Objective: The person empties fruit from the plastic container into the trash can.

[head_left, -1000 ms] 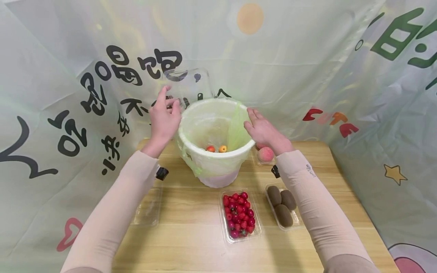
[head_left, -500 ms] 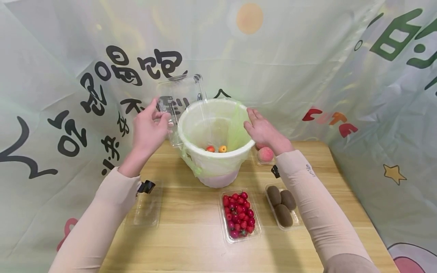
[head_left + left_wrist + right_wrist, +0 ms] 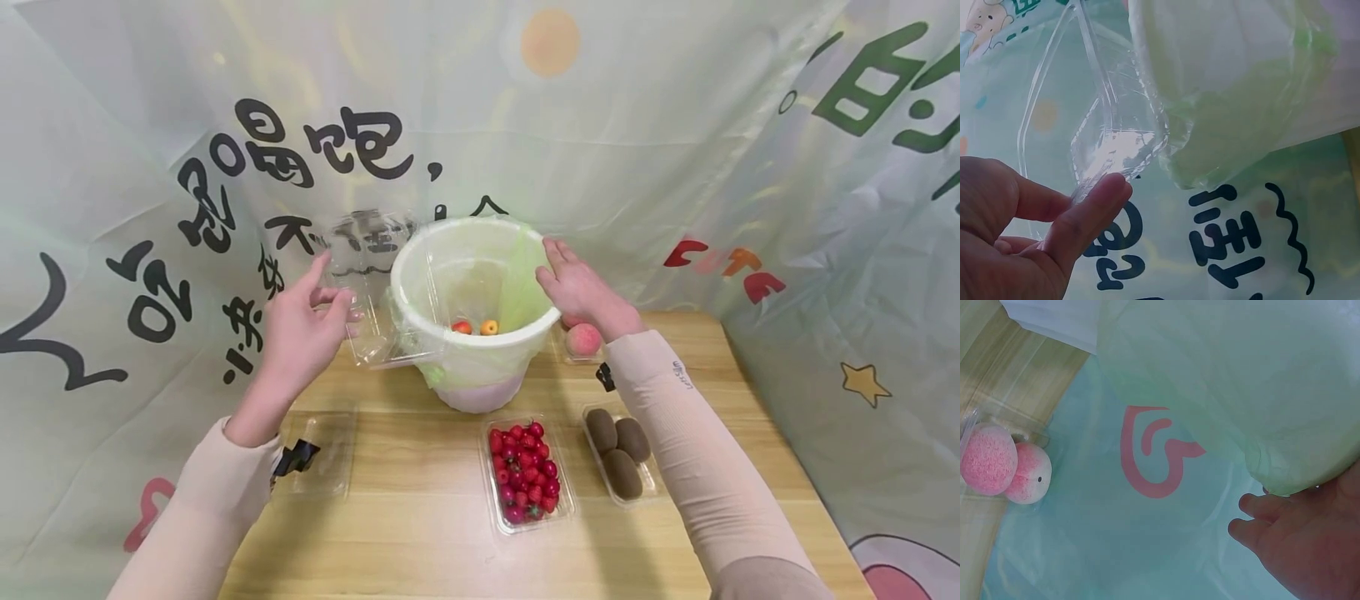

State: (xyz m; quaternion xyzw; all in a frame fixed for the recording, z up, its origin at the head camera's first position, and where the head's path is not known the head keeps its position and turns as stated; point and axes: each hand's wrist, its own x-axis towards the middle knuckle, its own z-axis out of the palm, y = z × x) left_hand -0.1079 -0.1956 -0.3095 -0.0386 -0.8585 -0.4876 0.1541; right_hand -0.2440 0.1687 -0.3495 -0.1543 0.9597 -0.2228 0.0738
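My left hand [image 3: 307,333] pinches a clear plastic clamshell box [image 3: 367,329] by its edge, with thumb and fingers. The box hangs tilted with its lid spread apart, and overlaps the left side of a white bucket [image 3: 487,354] in the head view. No fruit shows in the box [image 3: 1110,150]. A thin green bag lines the bucket and folds over its rim. My right hand [image 3: 585,292] rests at the bucket's right rim, fingers fairly straight, against the bag [image 3: 1260,444]. Down inside the bucket lie a red fruit [image 3: 461,327] and an orange one [image 3: 489,327].
A punnet of red berries or cherries [image 3: 525,475] stands in front of the bucket. Kiwis [image 3: 622,475] sit in a clear tray to its right. Pink peaches [image 3: 583,340] lie behind my right forearm. Another clear plastic tray [image 3: 330,458] is at left. Printed cloth walls surround the table.
My left hand has moved left and toward me, drawing the clear box down from behind the bucket to its left side. My right hand stays at the rim.
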